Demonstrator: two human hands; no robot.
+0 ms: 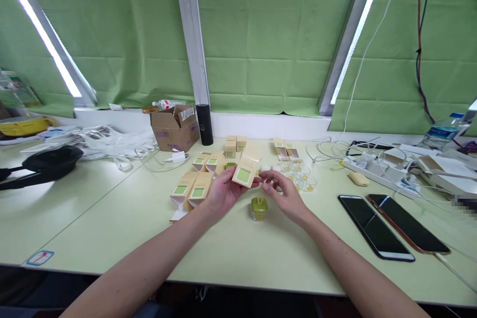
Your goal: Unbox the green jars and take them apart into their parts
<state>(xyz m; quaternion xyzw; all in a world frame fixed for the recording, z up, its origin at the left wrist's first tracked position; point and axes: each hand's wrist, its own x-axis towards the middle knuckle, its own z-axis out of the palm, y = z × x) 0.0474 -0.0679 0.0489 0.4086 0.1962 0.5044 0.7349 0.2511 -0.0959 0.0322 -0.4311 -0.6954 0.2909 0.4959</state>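
Observation:
My left hand (226, 191) holds a small beige cardboard box (244, 174) with a green window panel, tilted above the table. The fingers of my right hand (281, 191) are bent together at the box's right edge and appear to pinch it there; the exact contact is small in view. Below both hands a glass jar with a green lid (259, 208) stands on the table. To the left are several similar boxes (198, 192), some with flaps up. Behind my right hand sits a group of clear glass jars (307, 182) with yellow labels.
More beige boxes (235, 145) stand farther back. A brown carton (175, 129) and a black cylinder (204, 124) are by the wall. On the right lie two phones (376, 228), a power strip (380, 179) and tangled cables. White straps (115, 141) and a black bag (52, 161) lie left.

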